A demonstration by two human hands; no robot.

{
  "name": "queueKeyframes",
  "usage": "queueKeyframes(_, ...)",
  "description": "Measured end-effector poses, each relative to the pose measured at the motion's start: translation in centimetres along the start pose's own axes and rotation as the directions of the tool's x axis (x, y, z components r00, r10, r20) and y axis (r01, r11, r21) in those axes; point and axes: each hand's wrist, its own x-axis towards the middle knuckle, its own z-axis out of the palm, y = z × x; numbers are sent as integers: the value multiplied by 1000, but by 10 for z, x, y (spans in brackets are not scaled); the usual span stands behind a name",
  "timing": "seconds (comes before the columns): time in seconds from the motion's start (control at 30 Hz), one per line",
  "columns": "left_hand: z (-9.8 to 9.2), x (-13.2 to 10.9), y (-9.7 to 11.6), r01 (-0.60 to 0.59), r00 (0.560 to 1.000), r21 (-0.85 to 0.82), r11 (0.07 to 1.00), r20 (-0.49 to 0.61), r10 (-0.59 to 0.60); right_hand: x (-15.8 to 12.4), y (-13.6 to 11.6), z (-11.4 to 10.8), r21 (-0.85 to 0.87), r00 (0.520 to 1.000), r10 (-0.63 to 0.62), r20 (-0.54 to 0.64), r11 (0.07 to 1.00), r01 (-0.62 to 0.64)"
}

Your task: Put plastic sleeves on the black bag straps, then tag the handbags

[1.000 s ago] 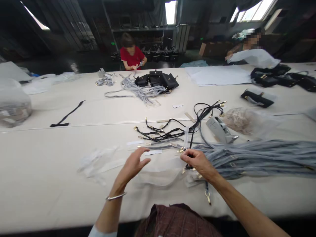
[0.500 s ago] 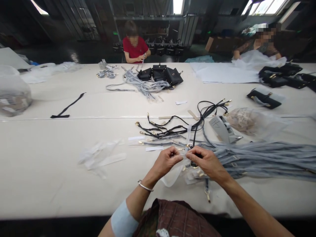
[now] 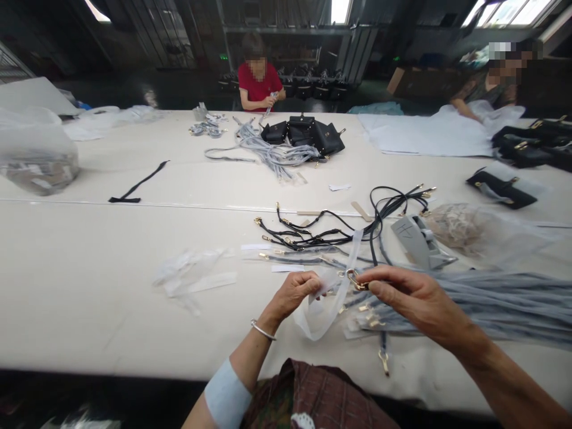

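Note:
My left hand (image 3: 292, 293) is closed, pinching a thin clear plastic sleeve (image 3: 328, 298) that curls down onto the white table (image 3: 89, 280). My right hand (image 3: 413, 301) is closed on a gold metal clasp (image 3: 354, 279) at the end of a strap, held right at the sleeve's mouth. Under and to the right of my right hand lies a bundle of grey straps (image 3: 500, 304). Just beyond my hands is a tangle of black straps with gold clasps (image 3: 322, 235).
Empty plastic wrappers (image 3: 192, 274) lie left of my hands. A grey tool (image 3: 417, 241) and a clear bag (image 3: 473, 229) sit to the right. Black bags (image 3: 308, 134) and grey straps (image 3: 272, 152) lie mid-table. Two other people work at the far side.
My left hand came in from the left and took hold of the plastic sleeve. My right hand lifted the gold clasp up to the sleeve. The view shifted slightly left.

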Motion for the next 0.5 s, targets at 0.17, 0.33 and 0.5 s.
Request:
queueKeyframes(0.17,-1,-1,-3,-13,996,-86,996,92,21,1,-21,3,58,996,22,83,998,-27)
queueKeyframes(0.33,-2,-3,-1,-11,993,-120,993,113,25,7,-21,8,54,986,41,161,997,-50)
queueKeyframes(0.5,-3,-3,-2,-44,992,-134,990,115,60,12,-13,14,79,975,62,214,994,-81)
